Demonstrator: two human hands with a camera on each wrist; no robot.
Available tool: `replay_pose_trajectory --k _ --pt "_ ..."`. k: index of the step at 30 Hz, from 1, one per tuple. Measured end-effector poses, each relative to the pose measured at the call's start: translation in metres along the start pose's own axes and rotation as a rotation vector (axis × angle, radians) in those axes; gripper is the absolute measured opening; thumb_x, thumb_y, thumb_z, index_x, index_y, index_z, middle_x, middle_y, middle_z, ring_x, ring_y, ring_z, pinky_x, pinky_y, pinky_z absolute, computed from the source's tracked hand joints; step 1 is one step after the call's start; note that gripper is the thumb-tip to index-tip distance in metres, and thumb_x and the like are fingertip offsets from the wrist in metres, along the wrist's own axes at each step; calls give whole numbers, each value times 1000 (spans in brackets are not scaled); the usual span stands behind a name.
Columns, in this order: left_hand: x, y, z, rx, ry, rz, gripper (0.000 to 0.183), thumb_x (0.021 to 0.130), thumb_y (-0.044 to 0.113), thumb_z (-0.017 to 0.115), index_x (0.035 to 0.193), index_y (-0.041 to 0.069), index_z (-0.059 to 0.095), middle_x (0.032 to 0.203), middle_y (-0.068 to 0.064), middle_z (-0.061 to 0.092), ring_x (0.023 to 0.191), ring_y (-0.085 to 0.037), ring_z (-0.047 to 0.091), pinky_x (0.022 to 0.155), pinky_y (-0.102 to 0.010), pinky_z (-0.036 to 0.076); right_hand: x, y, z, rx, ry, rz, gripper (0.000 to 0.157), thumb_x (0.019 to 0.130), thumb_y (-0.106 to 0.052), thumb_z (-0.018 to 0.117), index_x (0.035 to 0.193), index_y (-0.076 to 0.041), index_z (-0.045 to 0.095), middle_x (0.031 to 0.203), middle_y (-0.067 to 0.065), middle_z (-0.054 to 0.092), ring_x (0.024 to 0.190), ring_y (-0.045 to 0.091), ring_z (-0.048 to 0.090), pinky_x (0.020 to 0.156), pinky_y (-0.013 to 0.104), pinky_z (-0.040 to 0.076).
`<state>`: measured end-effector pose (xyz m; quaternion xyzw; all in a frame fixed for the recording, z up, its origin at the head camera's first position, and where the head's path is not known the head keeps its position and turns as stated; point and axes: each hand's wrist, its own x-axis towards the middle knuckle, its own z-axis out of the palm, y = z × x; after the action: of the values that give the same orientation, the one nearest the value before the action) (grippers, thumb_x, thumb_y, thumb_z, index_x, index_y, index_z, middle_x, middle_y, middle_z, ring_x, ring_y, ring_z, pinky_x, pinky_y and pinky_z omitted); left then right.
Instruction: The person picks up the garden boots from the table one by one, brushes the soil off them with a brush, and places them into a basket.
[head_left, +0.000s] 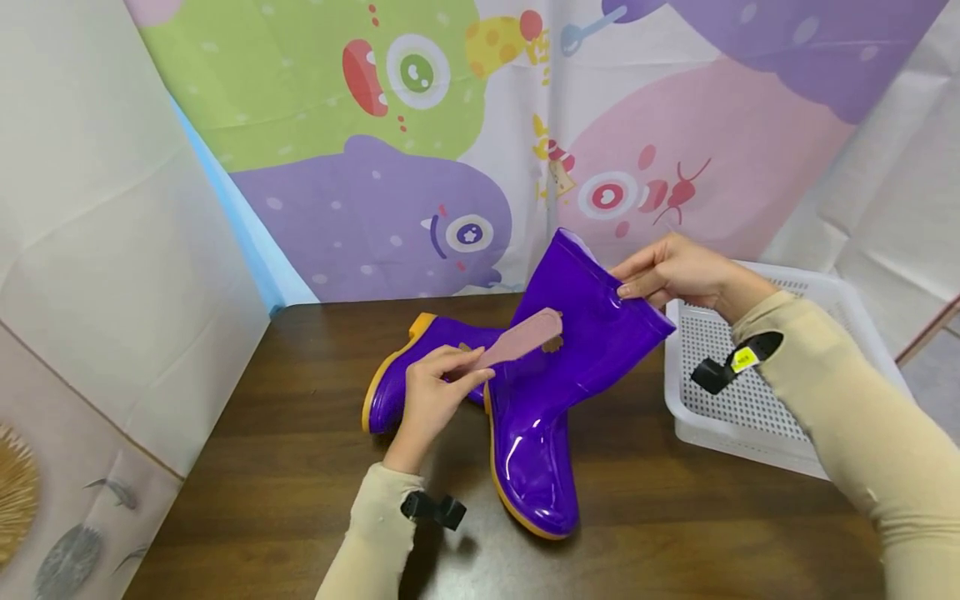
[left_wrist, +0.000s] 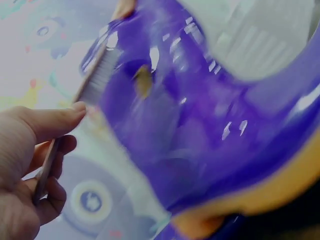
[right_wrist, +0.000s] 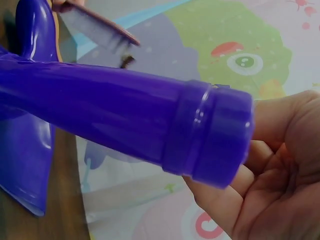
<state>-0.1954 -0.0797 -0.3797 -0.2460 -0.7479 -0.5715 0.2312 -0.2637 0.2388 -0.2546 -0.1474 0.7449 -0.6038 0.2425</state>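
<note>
My left hand (head_left: 435, 392) pinches the handle of a pink-backed brush (head_left: 522, 335), whose pale bristles show in the left wrist view. The brush head is close beside the shaft of a glossy purple rain boot (head_left: 536, 467) with a yellow sole. A brown smudge (head_left: 552, 344) marks the shaft just by the brush tip. With thumb and fingers at the top rim, my right hand (head_left: 686, 271) grips the boot and keeps it tilted. Behind it, a second purple boot (head_left: 386, 400) lies on its side, partly covered by the left hand and the first boot.
A white perforated plastic basket (head_left: 678, 408) stands on the right of the dark wooden table (head_left: 300, 500), partly under my right arm. At the back hangs a cloth (head_left: 337, 233) printed with cartoon creatures.
</note>
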Motion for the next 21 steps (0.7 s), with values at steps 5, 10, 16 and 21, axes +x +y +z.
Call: replay_pose_trajectory --k 5,10,16,21 --pt "2 -11 20 56 -16 60 28 69 7 78 95 -3 71 80 -7 67 68 -18 58 65 -24 48 -1 -1 5 -9 -7 -18 25 82 7 60 93 -11 74 86 10 69 71 19 67 60 32 54" --pt "1 -20 24 145 -22 127 28 70 10 79 95 0 72 78 -4 67 67 -14 58 97 -32 37 -2 -3 7 -35 8 -18 24 82 7 61 94 -8 73 85 10 69 70 19 67 59 32 54" --pt "-2 -23 21 263 -91 141 27 71 11 79 94 0 72 77 -4 66 66 -12 56 68 -23 48 -3 -2 8 -54 6 -10 23 81 7 61 95 -7 73 85 10 69 71 18 67 60 32 54" --pt "-3 -24 17 312 -137 108 27 71 12 78 96 3 72 79 -2 65 68 -10 56 58 -19 46 -4 -1 7 -56 8 -12 24 82 8 61 93 -8 74 85 10 69 73 19 67 61 33 54"
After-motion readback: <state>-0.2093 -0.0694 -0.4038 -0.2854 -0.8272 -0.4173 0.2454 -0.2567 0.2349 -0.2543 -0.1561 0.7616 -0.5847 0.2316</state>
